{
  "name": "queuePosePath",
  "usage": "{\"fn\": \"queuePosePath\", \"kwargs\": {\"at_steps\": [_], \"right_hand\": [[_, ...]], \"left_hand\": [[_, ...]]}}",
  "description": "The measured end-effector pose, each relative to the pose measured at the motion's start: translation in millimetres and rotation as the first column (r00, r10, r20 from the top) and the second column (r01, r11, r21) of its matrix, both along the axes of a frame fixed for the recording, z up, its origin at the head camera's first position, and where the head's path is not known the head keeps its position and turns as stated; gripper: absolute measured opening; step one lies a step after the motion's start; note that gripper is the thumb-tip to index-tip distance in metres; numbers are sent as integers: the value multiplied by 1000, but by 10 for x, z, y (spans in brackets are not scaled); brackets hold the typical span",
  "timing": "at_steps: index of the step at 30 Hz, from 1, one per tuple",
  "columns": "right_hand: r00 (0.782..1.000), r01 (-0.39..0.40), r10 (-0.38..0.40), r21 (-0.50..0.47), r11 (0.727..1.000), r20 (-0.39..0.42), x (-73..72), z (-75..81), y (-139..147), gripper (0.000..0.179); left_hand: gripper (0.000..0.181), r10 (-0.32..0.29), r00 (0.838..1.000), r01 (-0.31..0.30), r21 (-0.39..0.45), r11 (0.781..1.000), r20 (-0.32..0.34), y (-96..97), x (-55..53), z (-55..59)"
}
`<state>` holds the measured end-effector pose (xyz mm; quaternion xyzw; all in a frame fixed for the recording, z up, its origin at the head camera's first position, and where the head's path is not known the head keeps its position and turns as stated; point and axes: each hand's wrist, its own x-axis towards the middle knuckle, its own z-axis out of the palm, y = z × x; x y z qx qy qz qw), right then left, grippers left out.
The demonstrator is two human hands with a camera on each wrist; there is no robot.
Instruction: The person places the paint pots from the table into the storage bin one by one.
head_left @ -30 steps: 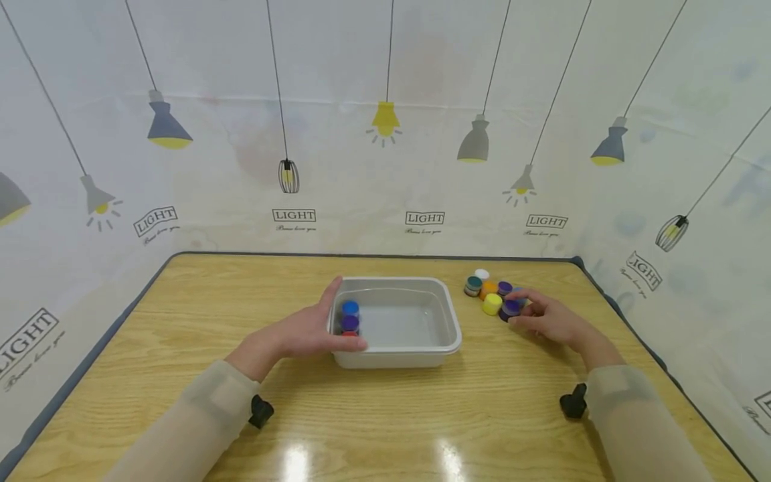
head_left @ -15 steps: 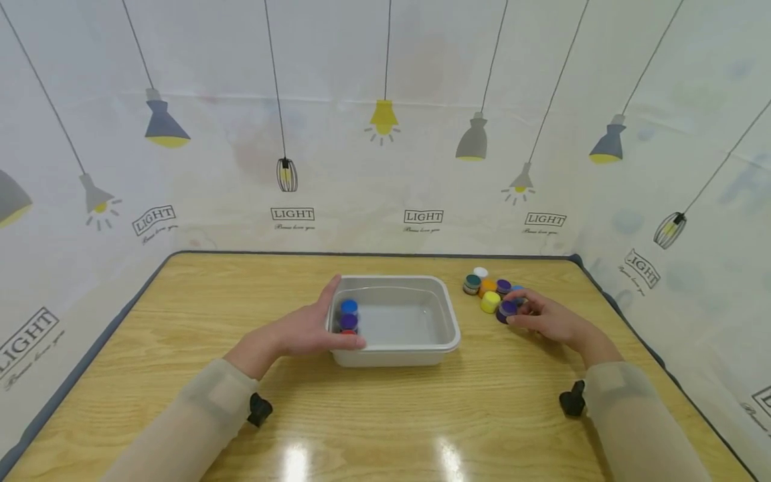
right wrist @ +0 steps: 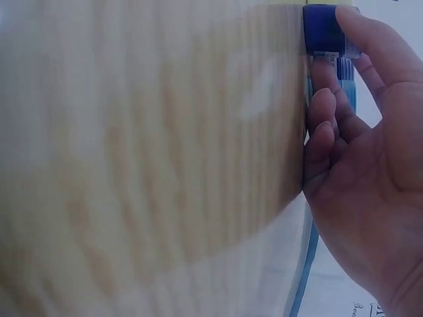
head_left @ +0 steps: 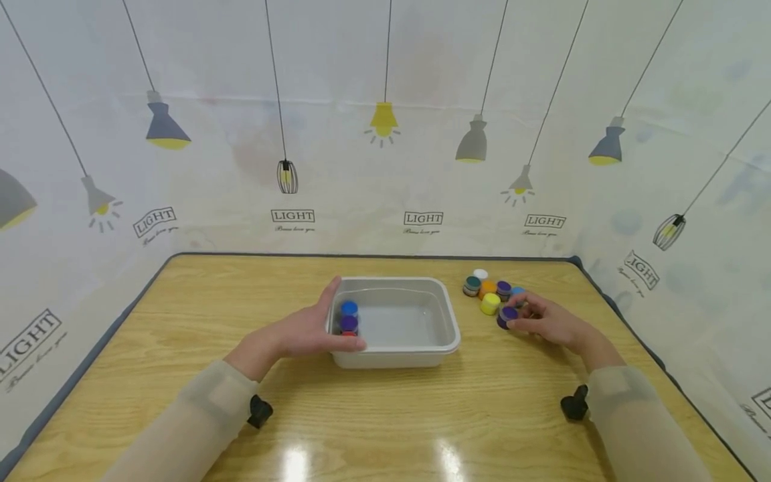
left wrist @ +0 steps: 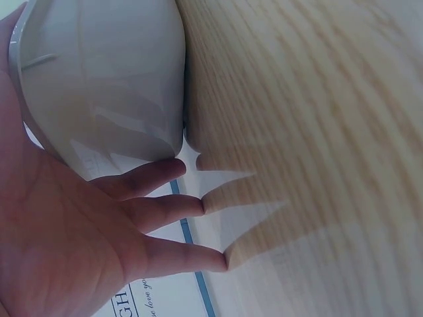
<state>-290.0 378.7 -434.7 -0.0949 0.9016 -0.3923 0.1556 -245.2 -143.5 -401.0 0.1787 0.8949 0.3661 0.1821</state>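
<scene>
At the grey-white plastic tub (head_left: 394, 357), my left hand (head_left: 301, 329) rests against the left end, thumb along the front rim and forefinger toward the back corner. Its other fingers (left wrist: 175, 256) stretch out straight and spread, low beside the tub wall in the left wrist view. Inside that end stand a blue-lidded jar (head_left: 349, 308), a purple-lidded jar (head_left: 349, 324) and a red one (head_left: 349, 334), partly behind my thumb. My right hand (head_left: 551, 324) pinches a small purple-lidded paint jar (head_left: 507, 317) between thumb and forefinger, its remaining fingers curled below in the right wrist view.
Beyond the pinched jar cluster a yellow jar (head_left: 490, 304), an orange jar (head_left: 487, 288), a green-lidded jar (head_left: 472, 286), a white-lidded jar (head_left: 480, 274), another purple-lidded jar (head_left: 503, 290) and a light-blue jar (head_left: 517, 293). Printed cloth walls border the wooden table (head_left: 385, 422).
The pinched purple-lidded jar has shifted slightly toward me, a little farther from the yellow jar, with my right fingers on it. My left hand and the tub stay in place.
</scene>
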Motion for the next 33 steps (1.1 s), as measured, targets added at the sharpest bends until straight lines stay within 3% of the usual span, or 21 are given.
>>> {"fn": "queuePosePath", "kwargs": {"at_steps": [7,13,25,33], "right_hand": [[999,22,-22,-3,1000,-30,68,44,2,50],[996,24,-25,-13,1000,-80,141,203,-92,50],[971,-82,60,-87,993,-231,135,525,-641,39],[953,-151,115,-111,982,-281,89,673,-1034,36]], "left_hand": [[143,14,1000,-14,-5,1000,11,18,2,-35],[143,18,1000,-18,-15,1000,7,23,-2,-30],[142,24,1000,-23,-19,1000,15,1,-16,-24],[142,20,1000,-20,-17,1000,8,-3,-13,-20]]}}
